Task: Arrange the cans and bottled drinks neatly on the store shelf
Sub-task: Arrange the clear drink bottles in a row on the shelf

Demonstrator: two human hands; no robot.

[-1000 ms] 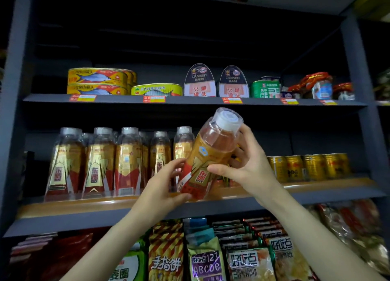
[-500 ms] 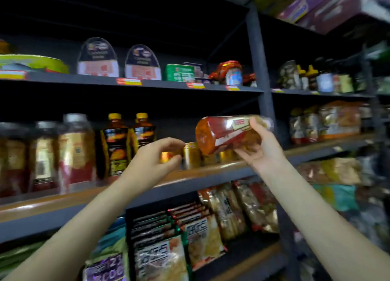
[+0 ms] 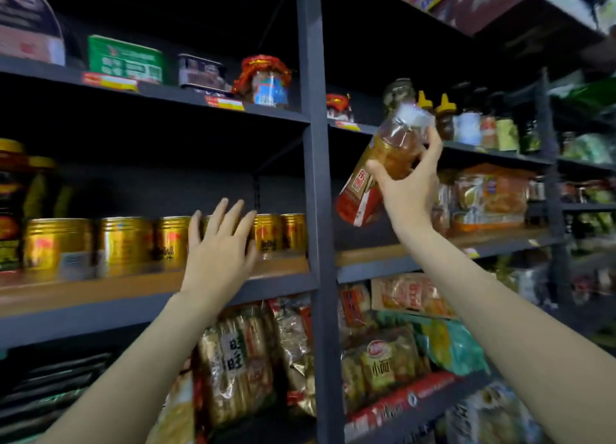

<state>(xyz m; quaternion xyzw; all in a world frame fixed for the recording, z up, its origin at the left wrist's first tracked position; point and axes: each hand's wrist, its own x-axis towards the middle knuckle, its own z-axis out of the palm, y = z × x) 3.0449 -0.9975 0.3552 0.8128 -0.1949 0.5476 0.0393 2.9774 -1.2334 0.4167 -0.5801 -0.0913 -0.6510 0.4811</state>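
Note:
My right hand (image 3: 411, 190) grips a clear bottle of amber drink (image 3: 383, 167) with a red and gold label and a white cap, tilted cap-up to the right, in front of the dark shelf upright (image 3: 315, 183). My left hand (image 3: 220, 247) is spread with straight fingers in front of a row of gold cans (image 3: 123, 243) on the wood-topped middle shelf (image 3: 100, 288); whether it touches a can I cannot tell. More gold cans (image 3: 281, 232) stand just right of that hand. Dark bottles with yellow caps (image 3: 13, 203) stand at the far left.
The upper shelf (image 3: 186, 94) carries a green tin (image 3: 125, 59), small tins and a red-topped jar (image 3: 266, 80). Sauce bottles and jars (image 3: 466, 120) fill the right bay's upper shelf. Snack bags (image 3: 240, 360) crowd the lower shelves. Boxes (image 3: 466, 0) sit overhead at the right.
The view has swung right along the shelving. My right hand has turned the bottle from lying sideways to tilted cap-up and moved it past the upright. My left hand has opened flat before the gold cans.

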